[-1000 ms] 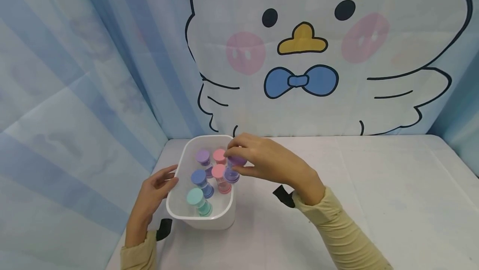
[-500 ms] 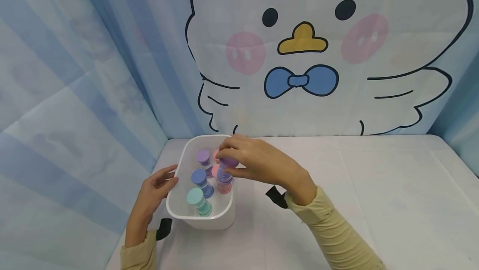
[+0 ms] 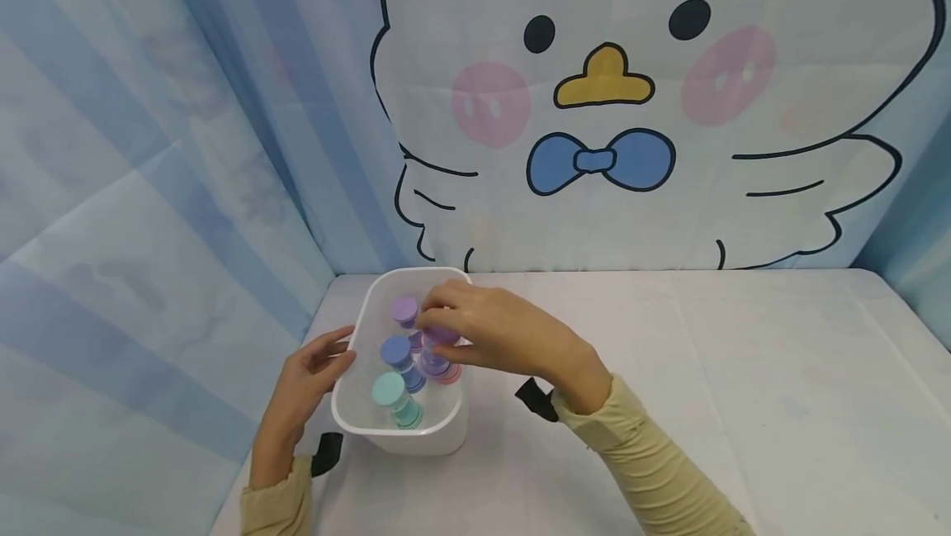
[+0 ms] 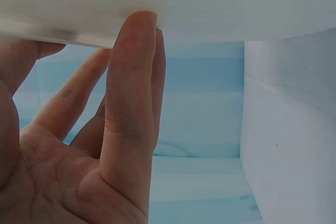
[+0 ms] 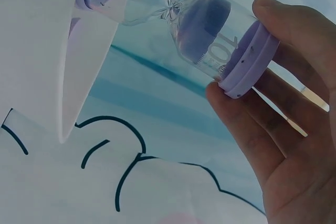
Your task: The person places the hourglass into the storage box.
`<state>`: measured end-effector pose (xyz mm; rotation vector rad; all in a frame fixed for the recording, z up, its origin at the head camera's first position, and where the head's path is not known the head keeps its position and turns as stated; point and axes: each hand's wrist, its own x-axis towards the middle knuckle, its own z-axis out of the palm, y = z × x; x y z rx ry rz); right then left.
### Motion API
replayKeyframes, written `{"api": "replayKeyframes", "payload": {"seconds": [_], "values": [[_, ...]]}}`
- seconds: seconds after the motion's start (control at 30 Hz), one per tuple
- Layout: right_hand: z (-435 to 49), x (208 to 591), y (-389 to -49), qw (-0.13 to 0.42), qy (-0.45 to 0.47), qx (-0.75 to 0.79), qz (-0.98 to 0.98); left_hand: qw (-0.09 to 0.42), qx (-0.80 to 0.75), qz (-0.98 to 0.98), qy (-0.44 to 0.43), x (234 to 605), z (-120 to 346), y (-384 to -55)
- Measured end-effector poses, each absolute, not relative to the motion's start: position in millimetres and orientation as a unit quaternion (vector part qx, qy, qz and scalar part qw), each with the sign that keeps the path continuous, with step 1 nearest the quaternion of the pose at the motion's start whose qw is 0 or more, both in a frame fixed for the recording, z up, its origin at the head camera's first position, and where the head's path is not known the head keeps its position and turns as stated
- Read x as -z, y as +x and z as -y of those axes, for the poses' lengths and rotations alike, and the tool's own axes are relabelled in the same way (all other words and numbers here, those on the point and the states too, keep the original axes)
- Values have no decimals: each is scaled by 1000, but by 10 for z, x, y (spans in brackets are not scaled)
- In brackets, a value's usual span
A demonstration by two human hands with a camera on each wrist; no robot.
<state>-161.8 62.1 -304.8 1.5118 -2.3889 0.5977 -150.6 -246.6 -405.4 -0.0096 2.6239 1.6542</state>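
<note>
In the head view my right hand [image 3: 501,325] grips a purple hourglass [image 5: 210,32] by its cap, over the right side of a white plastic box [image 3: 438,441]. The number 10 shows on its glass in the right wrist view. Inside the box stand a teal hourglass [image 3: 391,390], a blue one and another purple hourglass [image 3: 404,310]. A pink hourglass [image 3: 450,373] is mostly hidden behind the held one. My left hand [image 3: 308,371] rests at the box's left side; in the left wrist view its nearly straight fingers [image 4: 131,77] touch the white wall.
The box stands on a white-covered table [image 3: 669,404], near its left and back edges. A printed curtain [image 3: 594,222] hangs right behind the table, and a blue and white curtain [image 3: 149,272] runs along the left.
My right hand has moved left and slightly down over the box with the purple hourglass, now covering the pink caps. My left hand has stayed at the box's side.
</note>
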Motion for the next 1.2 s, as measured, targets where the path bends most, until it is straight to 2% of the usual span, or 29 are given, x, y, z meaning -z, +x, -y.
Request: {"api": "replayKeyframes", "payload": {"seconds": [0.57, 1.2], "values": [[-454, 3291, -1676, 104, 523, -176, 827, 20, -537, -843, 2, 4053, 2470, -1506], [-273, 3542, -1720, 31, 513, -131, 848, 15, -531, -847, 11, 4054, 2476, -1500]]}}
